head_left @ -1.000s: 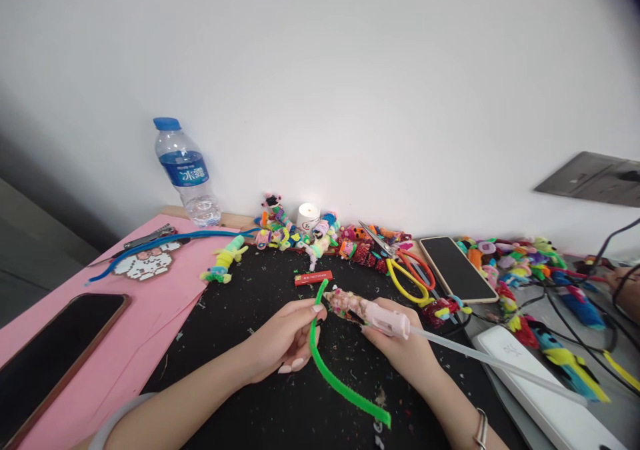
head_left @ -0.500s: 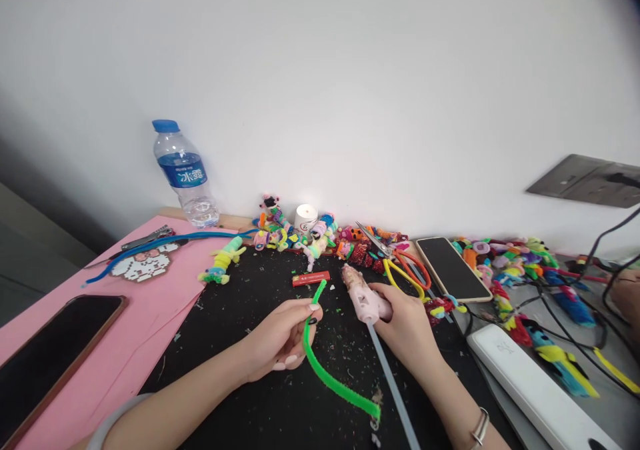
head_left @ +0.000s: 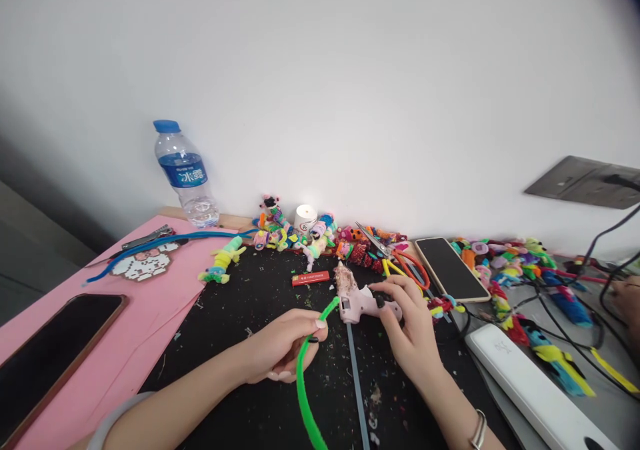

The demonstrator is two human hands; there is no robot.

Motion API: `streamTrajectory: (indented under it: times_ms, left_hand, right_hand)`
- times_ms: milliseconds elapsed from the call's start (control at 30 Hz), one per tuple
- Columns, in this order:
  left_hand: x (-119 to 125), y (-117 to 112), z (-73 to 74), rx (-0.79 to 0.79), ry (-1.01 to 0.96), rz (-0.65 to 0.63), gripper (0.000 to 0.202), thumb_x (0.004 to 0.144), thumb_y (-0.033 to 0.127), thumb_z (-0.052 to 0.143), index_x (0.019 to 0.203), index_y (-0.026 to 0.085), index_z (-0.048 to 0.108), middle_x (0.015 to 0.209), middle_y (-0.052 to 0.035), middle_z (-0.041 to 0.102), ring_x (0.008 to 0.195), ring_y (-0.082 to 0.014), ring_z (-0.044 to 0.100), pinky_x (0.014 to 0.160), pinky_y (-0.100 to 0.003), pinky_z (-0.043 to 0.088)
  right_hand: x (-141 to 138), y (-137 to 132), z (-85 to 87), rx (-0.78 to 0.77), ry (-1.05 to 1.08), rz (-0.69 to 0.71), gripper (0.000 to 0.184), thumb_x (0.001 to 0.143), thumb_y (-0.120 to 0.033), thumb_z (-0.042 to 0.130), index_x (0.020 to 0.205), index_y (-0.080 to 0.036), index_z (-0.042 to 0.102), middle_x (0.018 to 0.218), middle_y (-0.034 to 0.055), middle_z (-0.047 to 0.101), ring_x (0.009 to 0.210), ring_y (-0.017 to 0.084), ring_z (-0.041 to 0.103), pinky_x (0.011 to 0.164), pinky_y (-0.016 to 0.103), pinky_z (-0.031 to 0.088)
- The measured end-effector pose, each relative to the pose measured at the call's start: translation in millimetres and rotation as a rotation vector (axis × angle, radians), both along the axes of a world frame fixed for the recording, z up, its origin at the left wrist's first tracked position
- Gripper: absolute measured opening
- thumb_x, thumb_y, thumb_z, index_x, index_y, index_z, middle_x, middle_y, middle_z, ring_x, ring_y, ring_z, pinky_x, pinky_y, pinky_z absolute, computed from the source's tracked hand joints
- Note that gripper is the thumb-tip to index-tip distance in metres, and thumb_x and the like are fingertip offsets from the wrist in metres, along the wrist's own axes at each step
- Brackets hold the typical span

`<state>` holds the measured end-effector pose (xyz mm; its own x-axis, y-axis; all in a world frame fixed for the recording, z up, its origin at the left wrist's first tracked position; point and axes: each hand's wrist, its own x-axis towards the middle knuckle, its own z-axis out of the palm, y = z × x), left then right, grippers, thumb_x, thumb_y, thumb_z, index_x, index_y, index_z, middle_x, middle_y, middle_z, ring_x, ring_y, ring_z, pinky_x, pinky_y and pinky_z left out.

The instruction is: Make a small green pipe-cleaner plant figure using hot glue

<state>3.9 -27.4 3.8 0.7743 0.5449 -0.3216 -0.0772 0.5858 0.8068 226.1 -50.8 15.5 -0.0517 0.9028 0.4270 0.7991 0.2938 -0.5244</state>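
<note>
- Black mat flecked with scraps, against a plain white wall.
- Fuzzy, curved bright-green pipe cleaner pinched in the left hand, over the mat.
- Pale-pink plastic glue gun on the mat; right hand at its grip, fingers loosely parted.

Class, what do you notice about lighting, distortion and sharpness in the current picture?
Head view: the wall is brightest near the white cup, and the top-right corner darkens; the bottle leans, perhaps from wide-angle distortion; the glue gun looks fairly sharp, but print on the red strip is barely legible.
</note>
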Motion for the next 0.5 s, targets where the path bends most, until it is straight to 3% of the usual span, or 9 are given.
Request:
streamTrajectory:
  times_ms: [100,200,367,500]
  left_hand:
    - [-0.1,-3.2,3.9,0.004,0.014,-0.094,0.022,0.082,0.035,0.042,0.067,0.019,0.047,0.028,0.0087,0.036,0.019,-0.0048,0.014,0.023,-0.016,0.010]
    - [-0.3,-5.0,7.8,0.004,0.041,-0.179,0.021,0.082,0.033,0.042,0.066,0.020,0.045,0.029,0.0080,0.038,0.019,-0.0056,0.016,0.021,-0.017,0.008]
    - [-0.6,-6.1,10.9,0.023,0.086,-0.248,0.019,0.082,0.029,0.041,0.066,0.020,0.045,0.030,0.0074,0.039,0.020,-0.0061,0.018,0.021,-0.018,0.007]
    - [-0.6,-6.3,11.0,0.020,0.095,-0.253,0.019,0.082,0.029,0.041,0.066,0.020,0.045,0.030,0.0072,0.040,0.019,-0.0057,0.018,0.021,-0.018,0.008]
  right_hand:
    - [-9.7,-8.1,0.6,-0.016,0.182,0.118,0.022,0.089,-0.025,0.036,0.080,-0.020,0.055,0.082,0.0050,0.053,0.079,0.020,0.051,0.070,0.033,0.038]
    - [-22.4,-14.9,-2.8,-0.086,0.237,0.224,0.026,0.091,-0.024,0.033,0.070,-0.019,0.049,0.072,0.0023,0.047,0.069,0.017,0.046,0.063,0.030,0.035]
    - [-33.1,-16.9,-7.5,-0.181,0.285,0.325,0.028,0.092,-0.023,0.033,0.064,-0.020,0.037,0.067,-0.0008,0.040,0.064,0.015,0.040,0.060,0.028,0.033]
    - [-33.3,-15.7,-5.7,-0.255,0.328,0.359,0.029,0.092,-0.024,0.032,0.065,-0.019,0.037,0.069,-0.0005,0.041,0.068,0.015,0.041,0.063,0.028,0.033]
